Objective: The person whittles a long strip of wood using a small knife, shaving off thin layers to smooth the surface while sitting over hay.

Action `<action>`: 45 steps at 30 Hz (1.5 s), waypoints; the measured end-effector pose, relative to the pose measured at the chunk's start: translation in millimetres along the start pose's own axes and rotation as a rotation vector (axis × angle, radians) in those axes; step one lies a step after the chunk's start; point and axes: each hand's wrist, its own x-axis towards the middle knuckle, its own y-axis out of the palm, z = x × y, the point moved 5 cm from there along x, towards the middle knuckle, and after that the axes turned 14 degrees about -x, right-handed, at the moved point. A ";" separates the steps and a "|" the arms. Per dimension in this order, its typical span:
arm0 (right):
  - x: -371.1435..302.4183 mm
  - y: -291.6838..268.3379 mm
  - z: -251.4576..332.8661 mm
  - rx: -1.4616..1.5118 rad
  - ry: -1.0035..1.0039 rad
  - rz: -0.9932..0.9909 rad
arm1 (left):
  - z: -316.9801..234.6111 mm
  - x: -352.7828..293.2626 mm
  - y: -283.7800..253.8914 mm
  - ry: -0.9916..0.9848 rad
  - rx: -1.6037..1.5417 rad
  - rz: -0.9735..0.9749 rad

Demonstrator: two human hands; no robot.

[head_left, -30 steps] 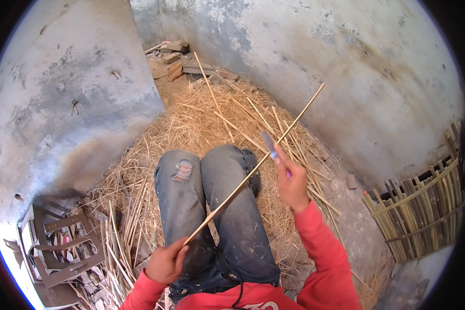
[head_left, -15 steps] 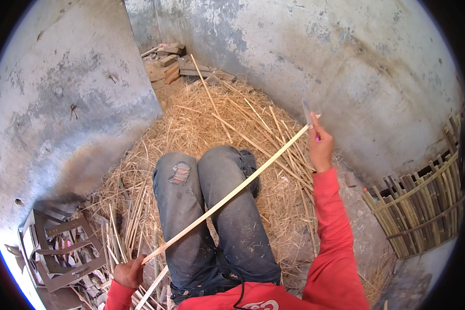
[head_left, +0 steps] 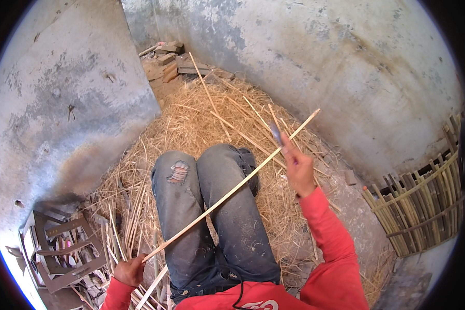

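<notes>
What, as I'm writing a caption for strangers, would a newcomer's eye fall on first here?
Probably the long pale strip slanting across the dark jeans, its lower end in the left hand, with the right hand holding a blurred knife near its upper end. Next come the golden shavings heaped around the knees, and the slatted panel at the far right.

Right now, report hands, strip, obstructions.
Left hand grips pale strip by its near end. Right hand holds blurred knife toward far end. Strip slants over jeans; no obstruction visible.
</notes>
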 end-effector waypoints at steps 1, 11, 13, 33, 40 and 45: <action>-6.4 4.9 12.3 0.023 -0.082 -0.023 | -0.8 -0.1 0.1 -0.004 0.002 -0.005; -0.7 3.8 9.3 -0.100 -0.024 -0.025 | -12.3 8.0 7.0 0.022 0.036 -0.068; -16.3 11.1 27.7 -0.019 -0.061 0.025 | -15.1 9.8 8.5 0.024 0.062 -0.080; 10.8 -23.8 -61.1 -0.028 0.199 0.004 | -17.7 25.7 9.8 0.080 0.197 -0.143; 16.0 -27.4 -54.8 -0.017 0.248 -0.024 | -24.3 30.0 6.7 0.091 0.162 -0.132; -10.3 -2.1 6.6 0.076 -0.080 -0.024 | -29.0 35.1 7.0 0.048 0.179 -0.089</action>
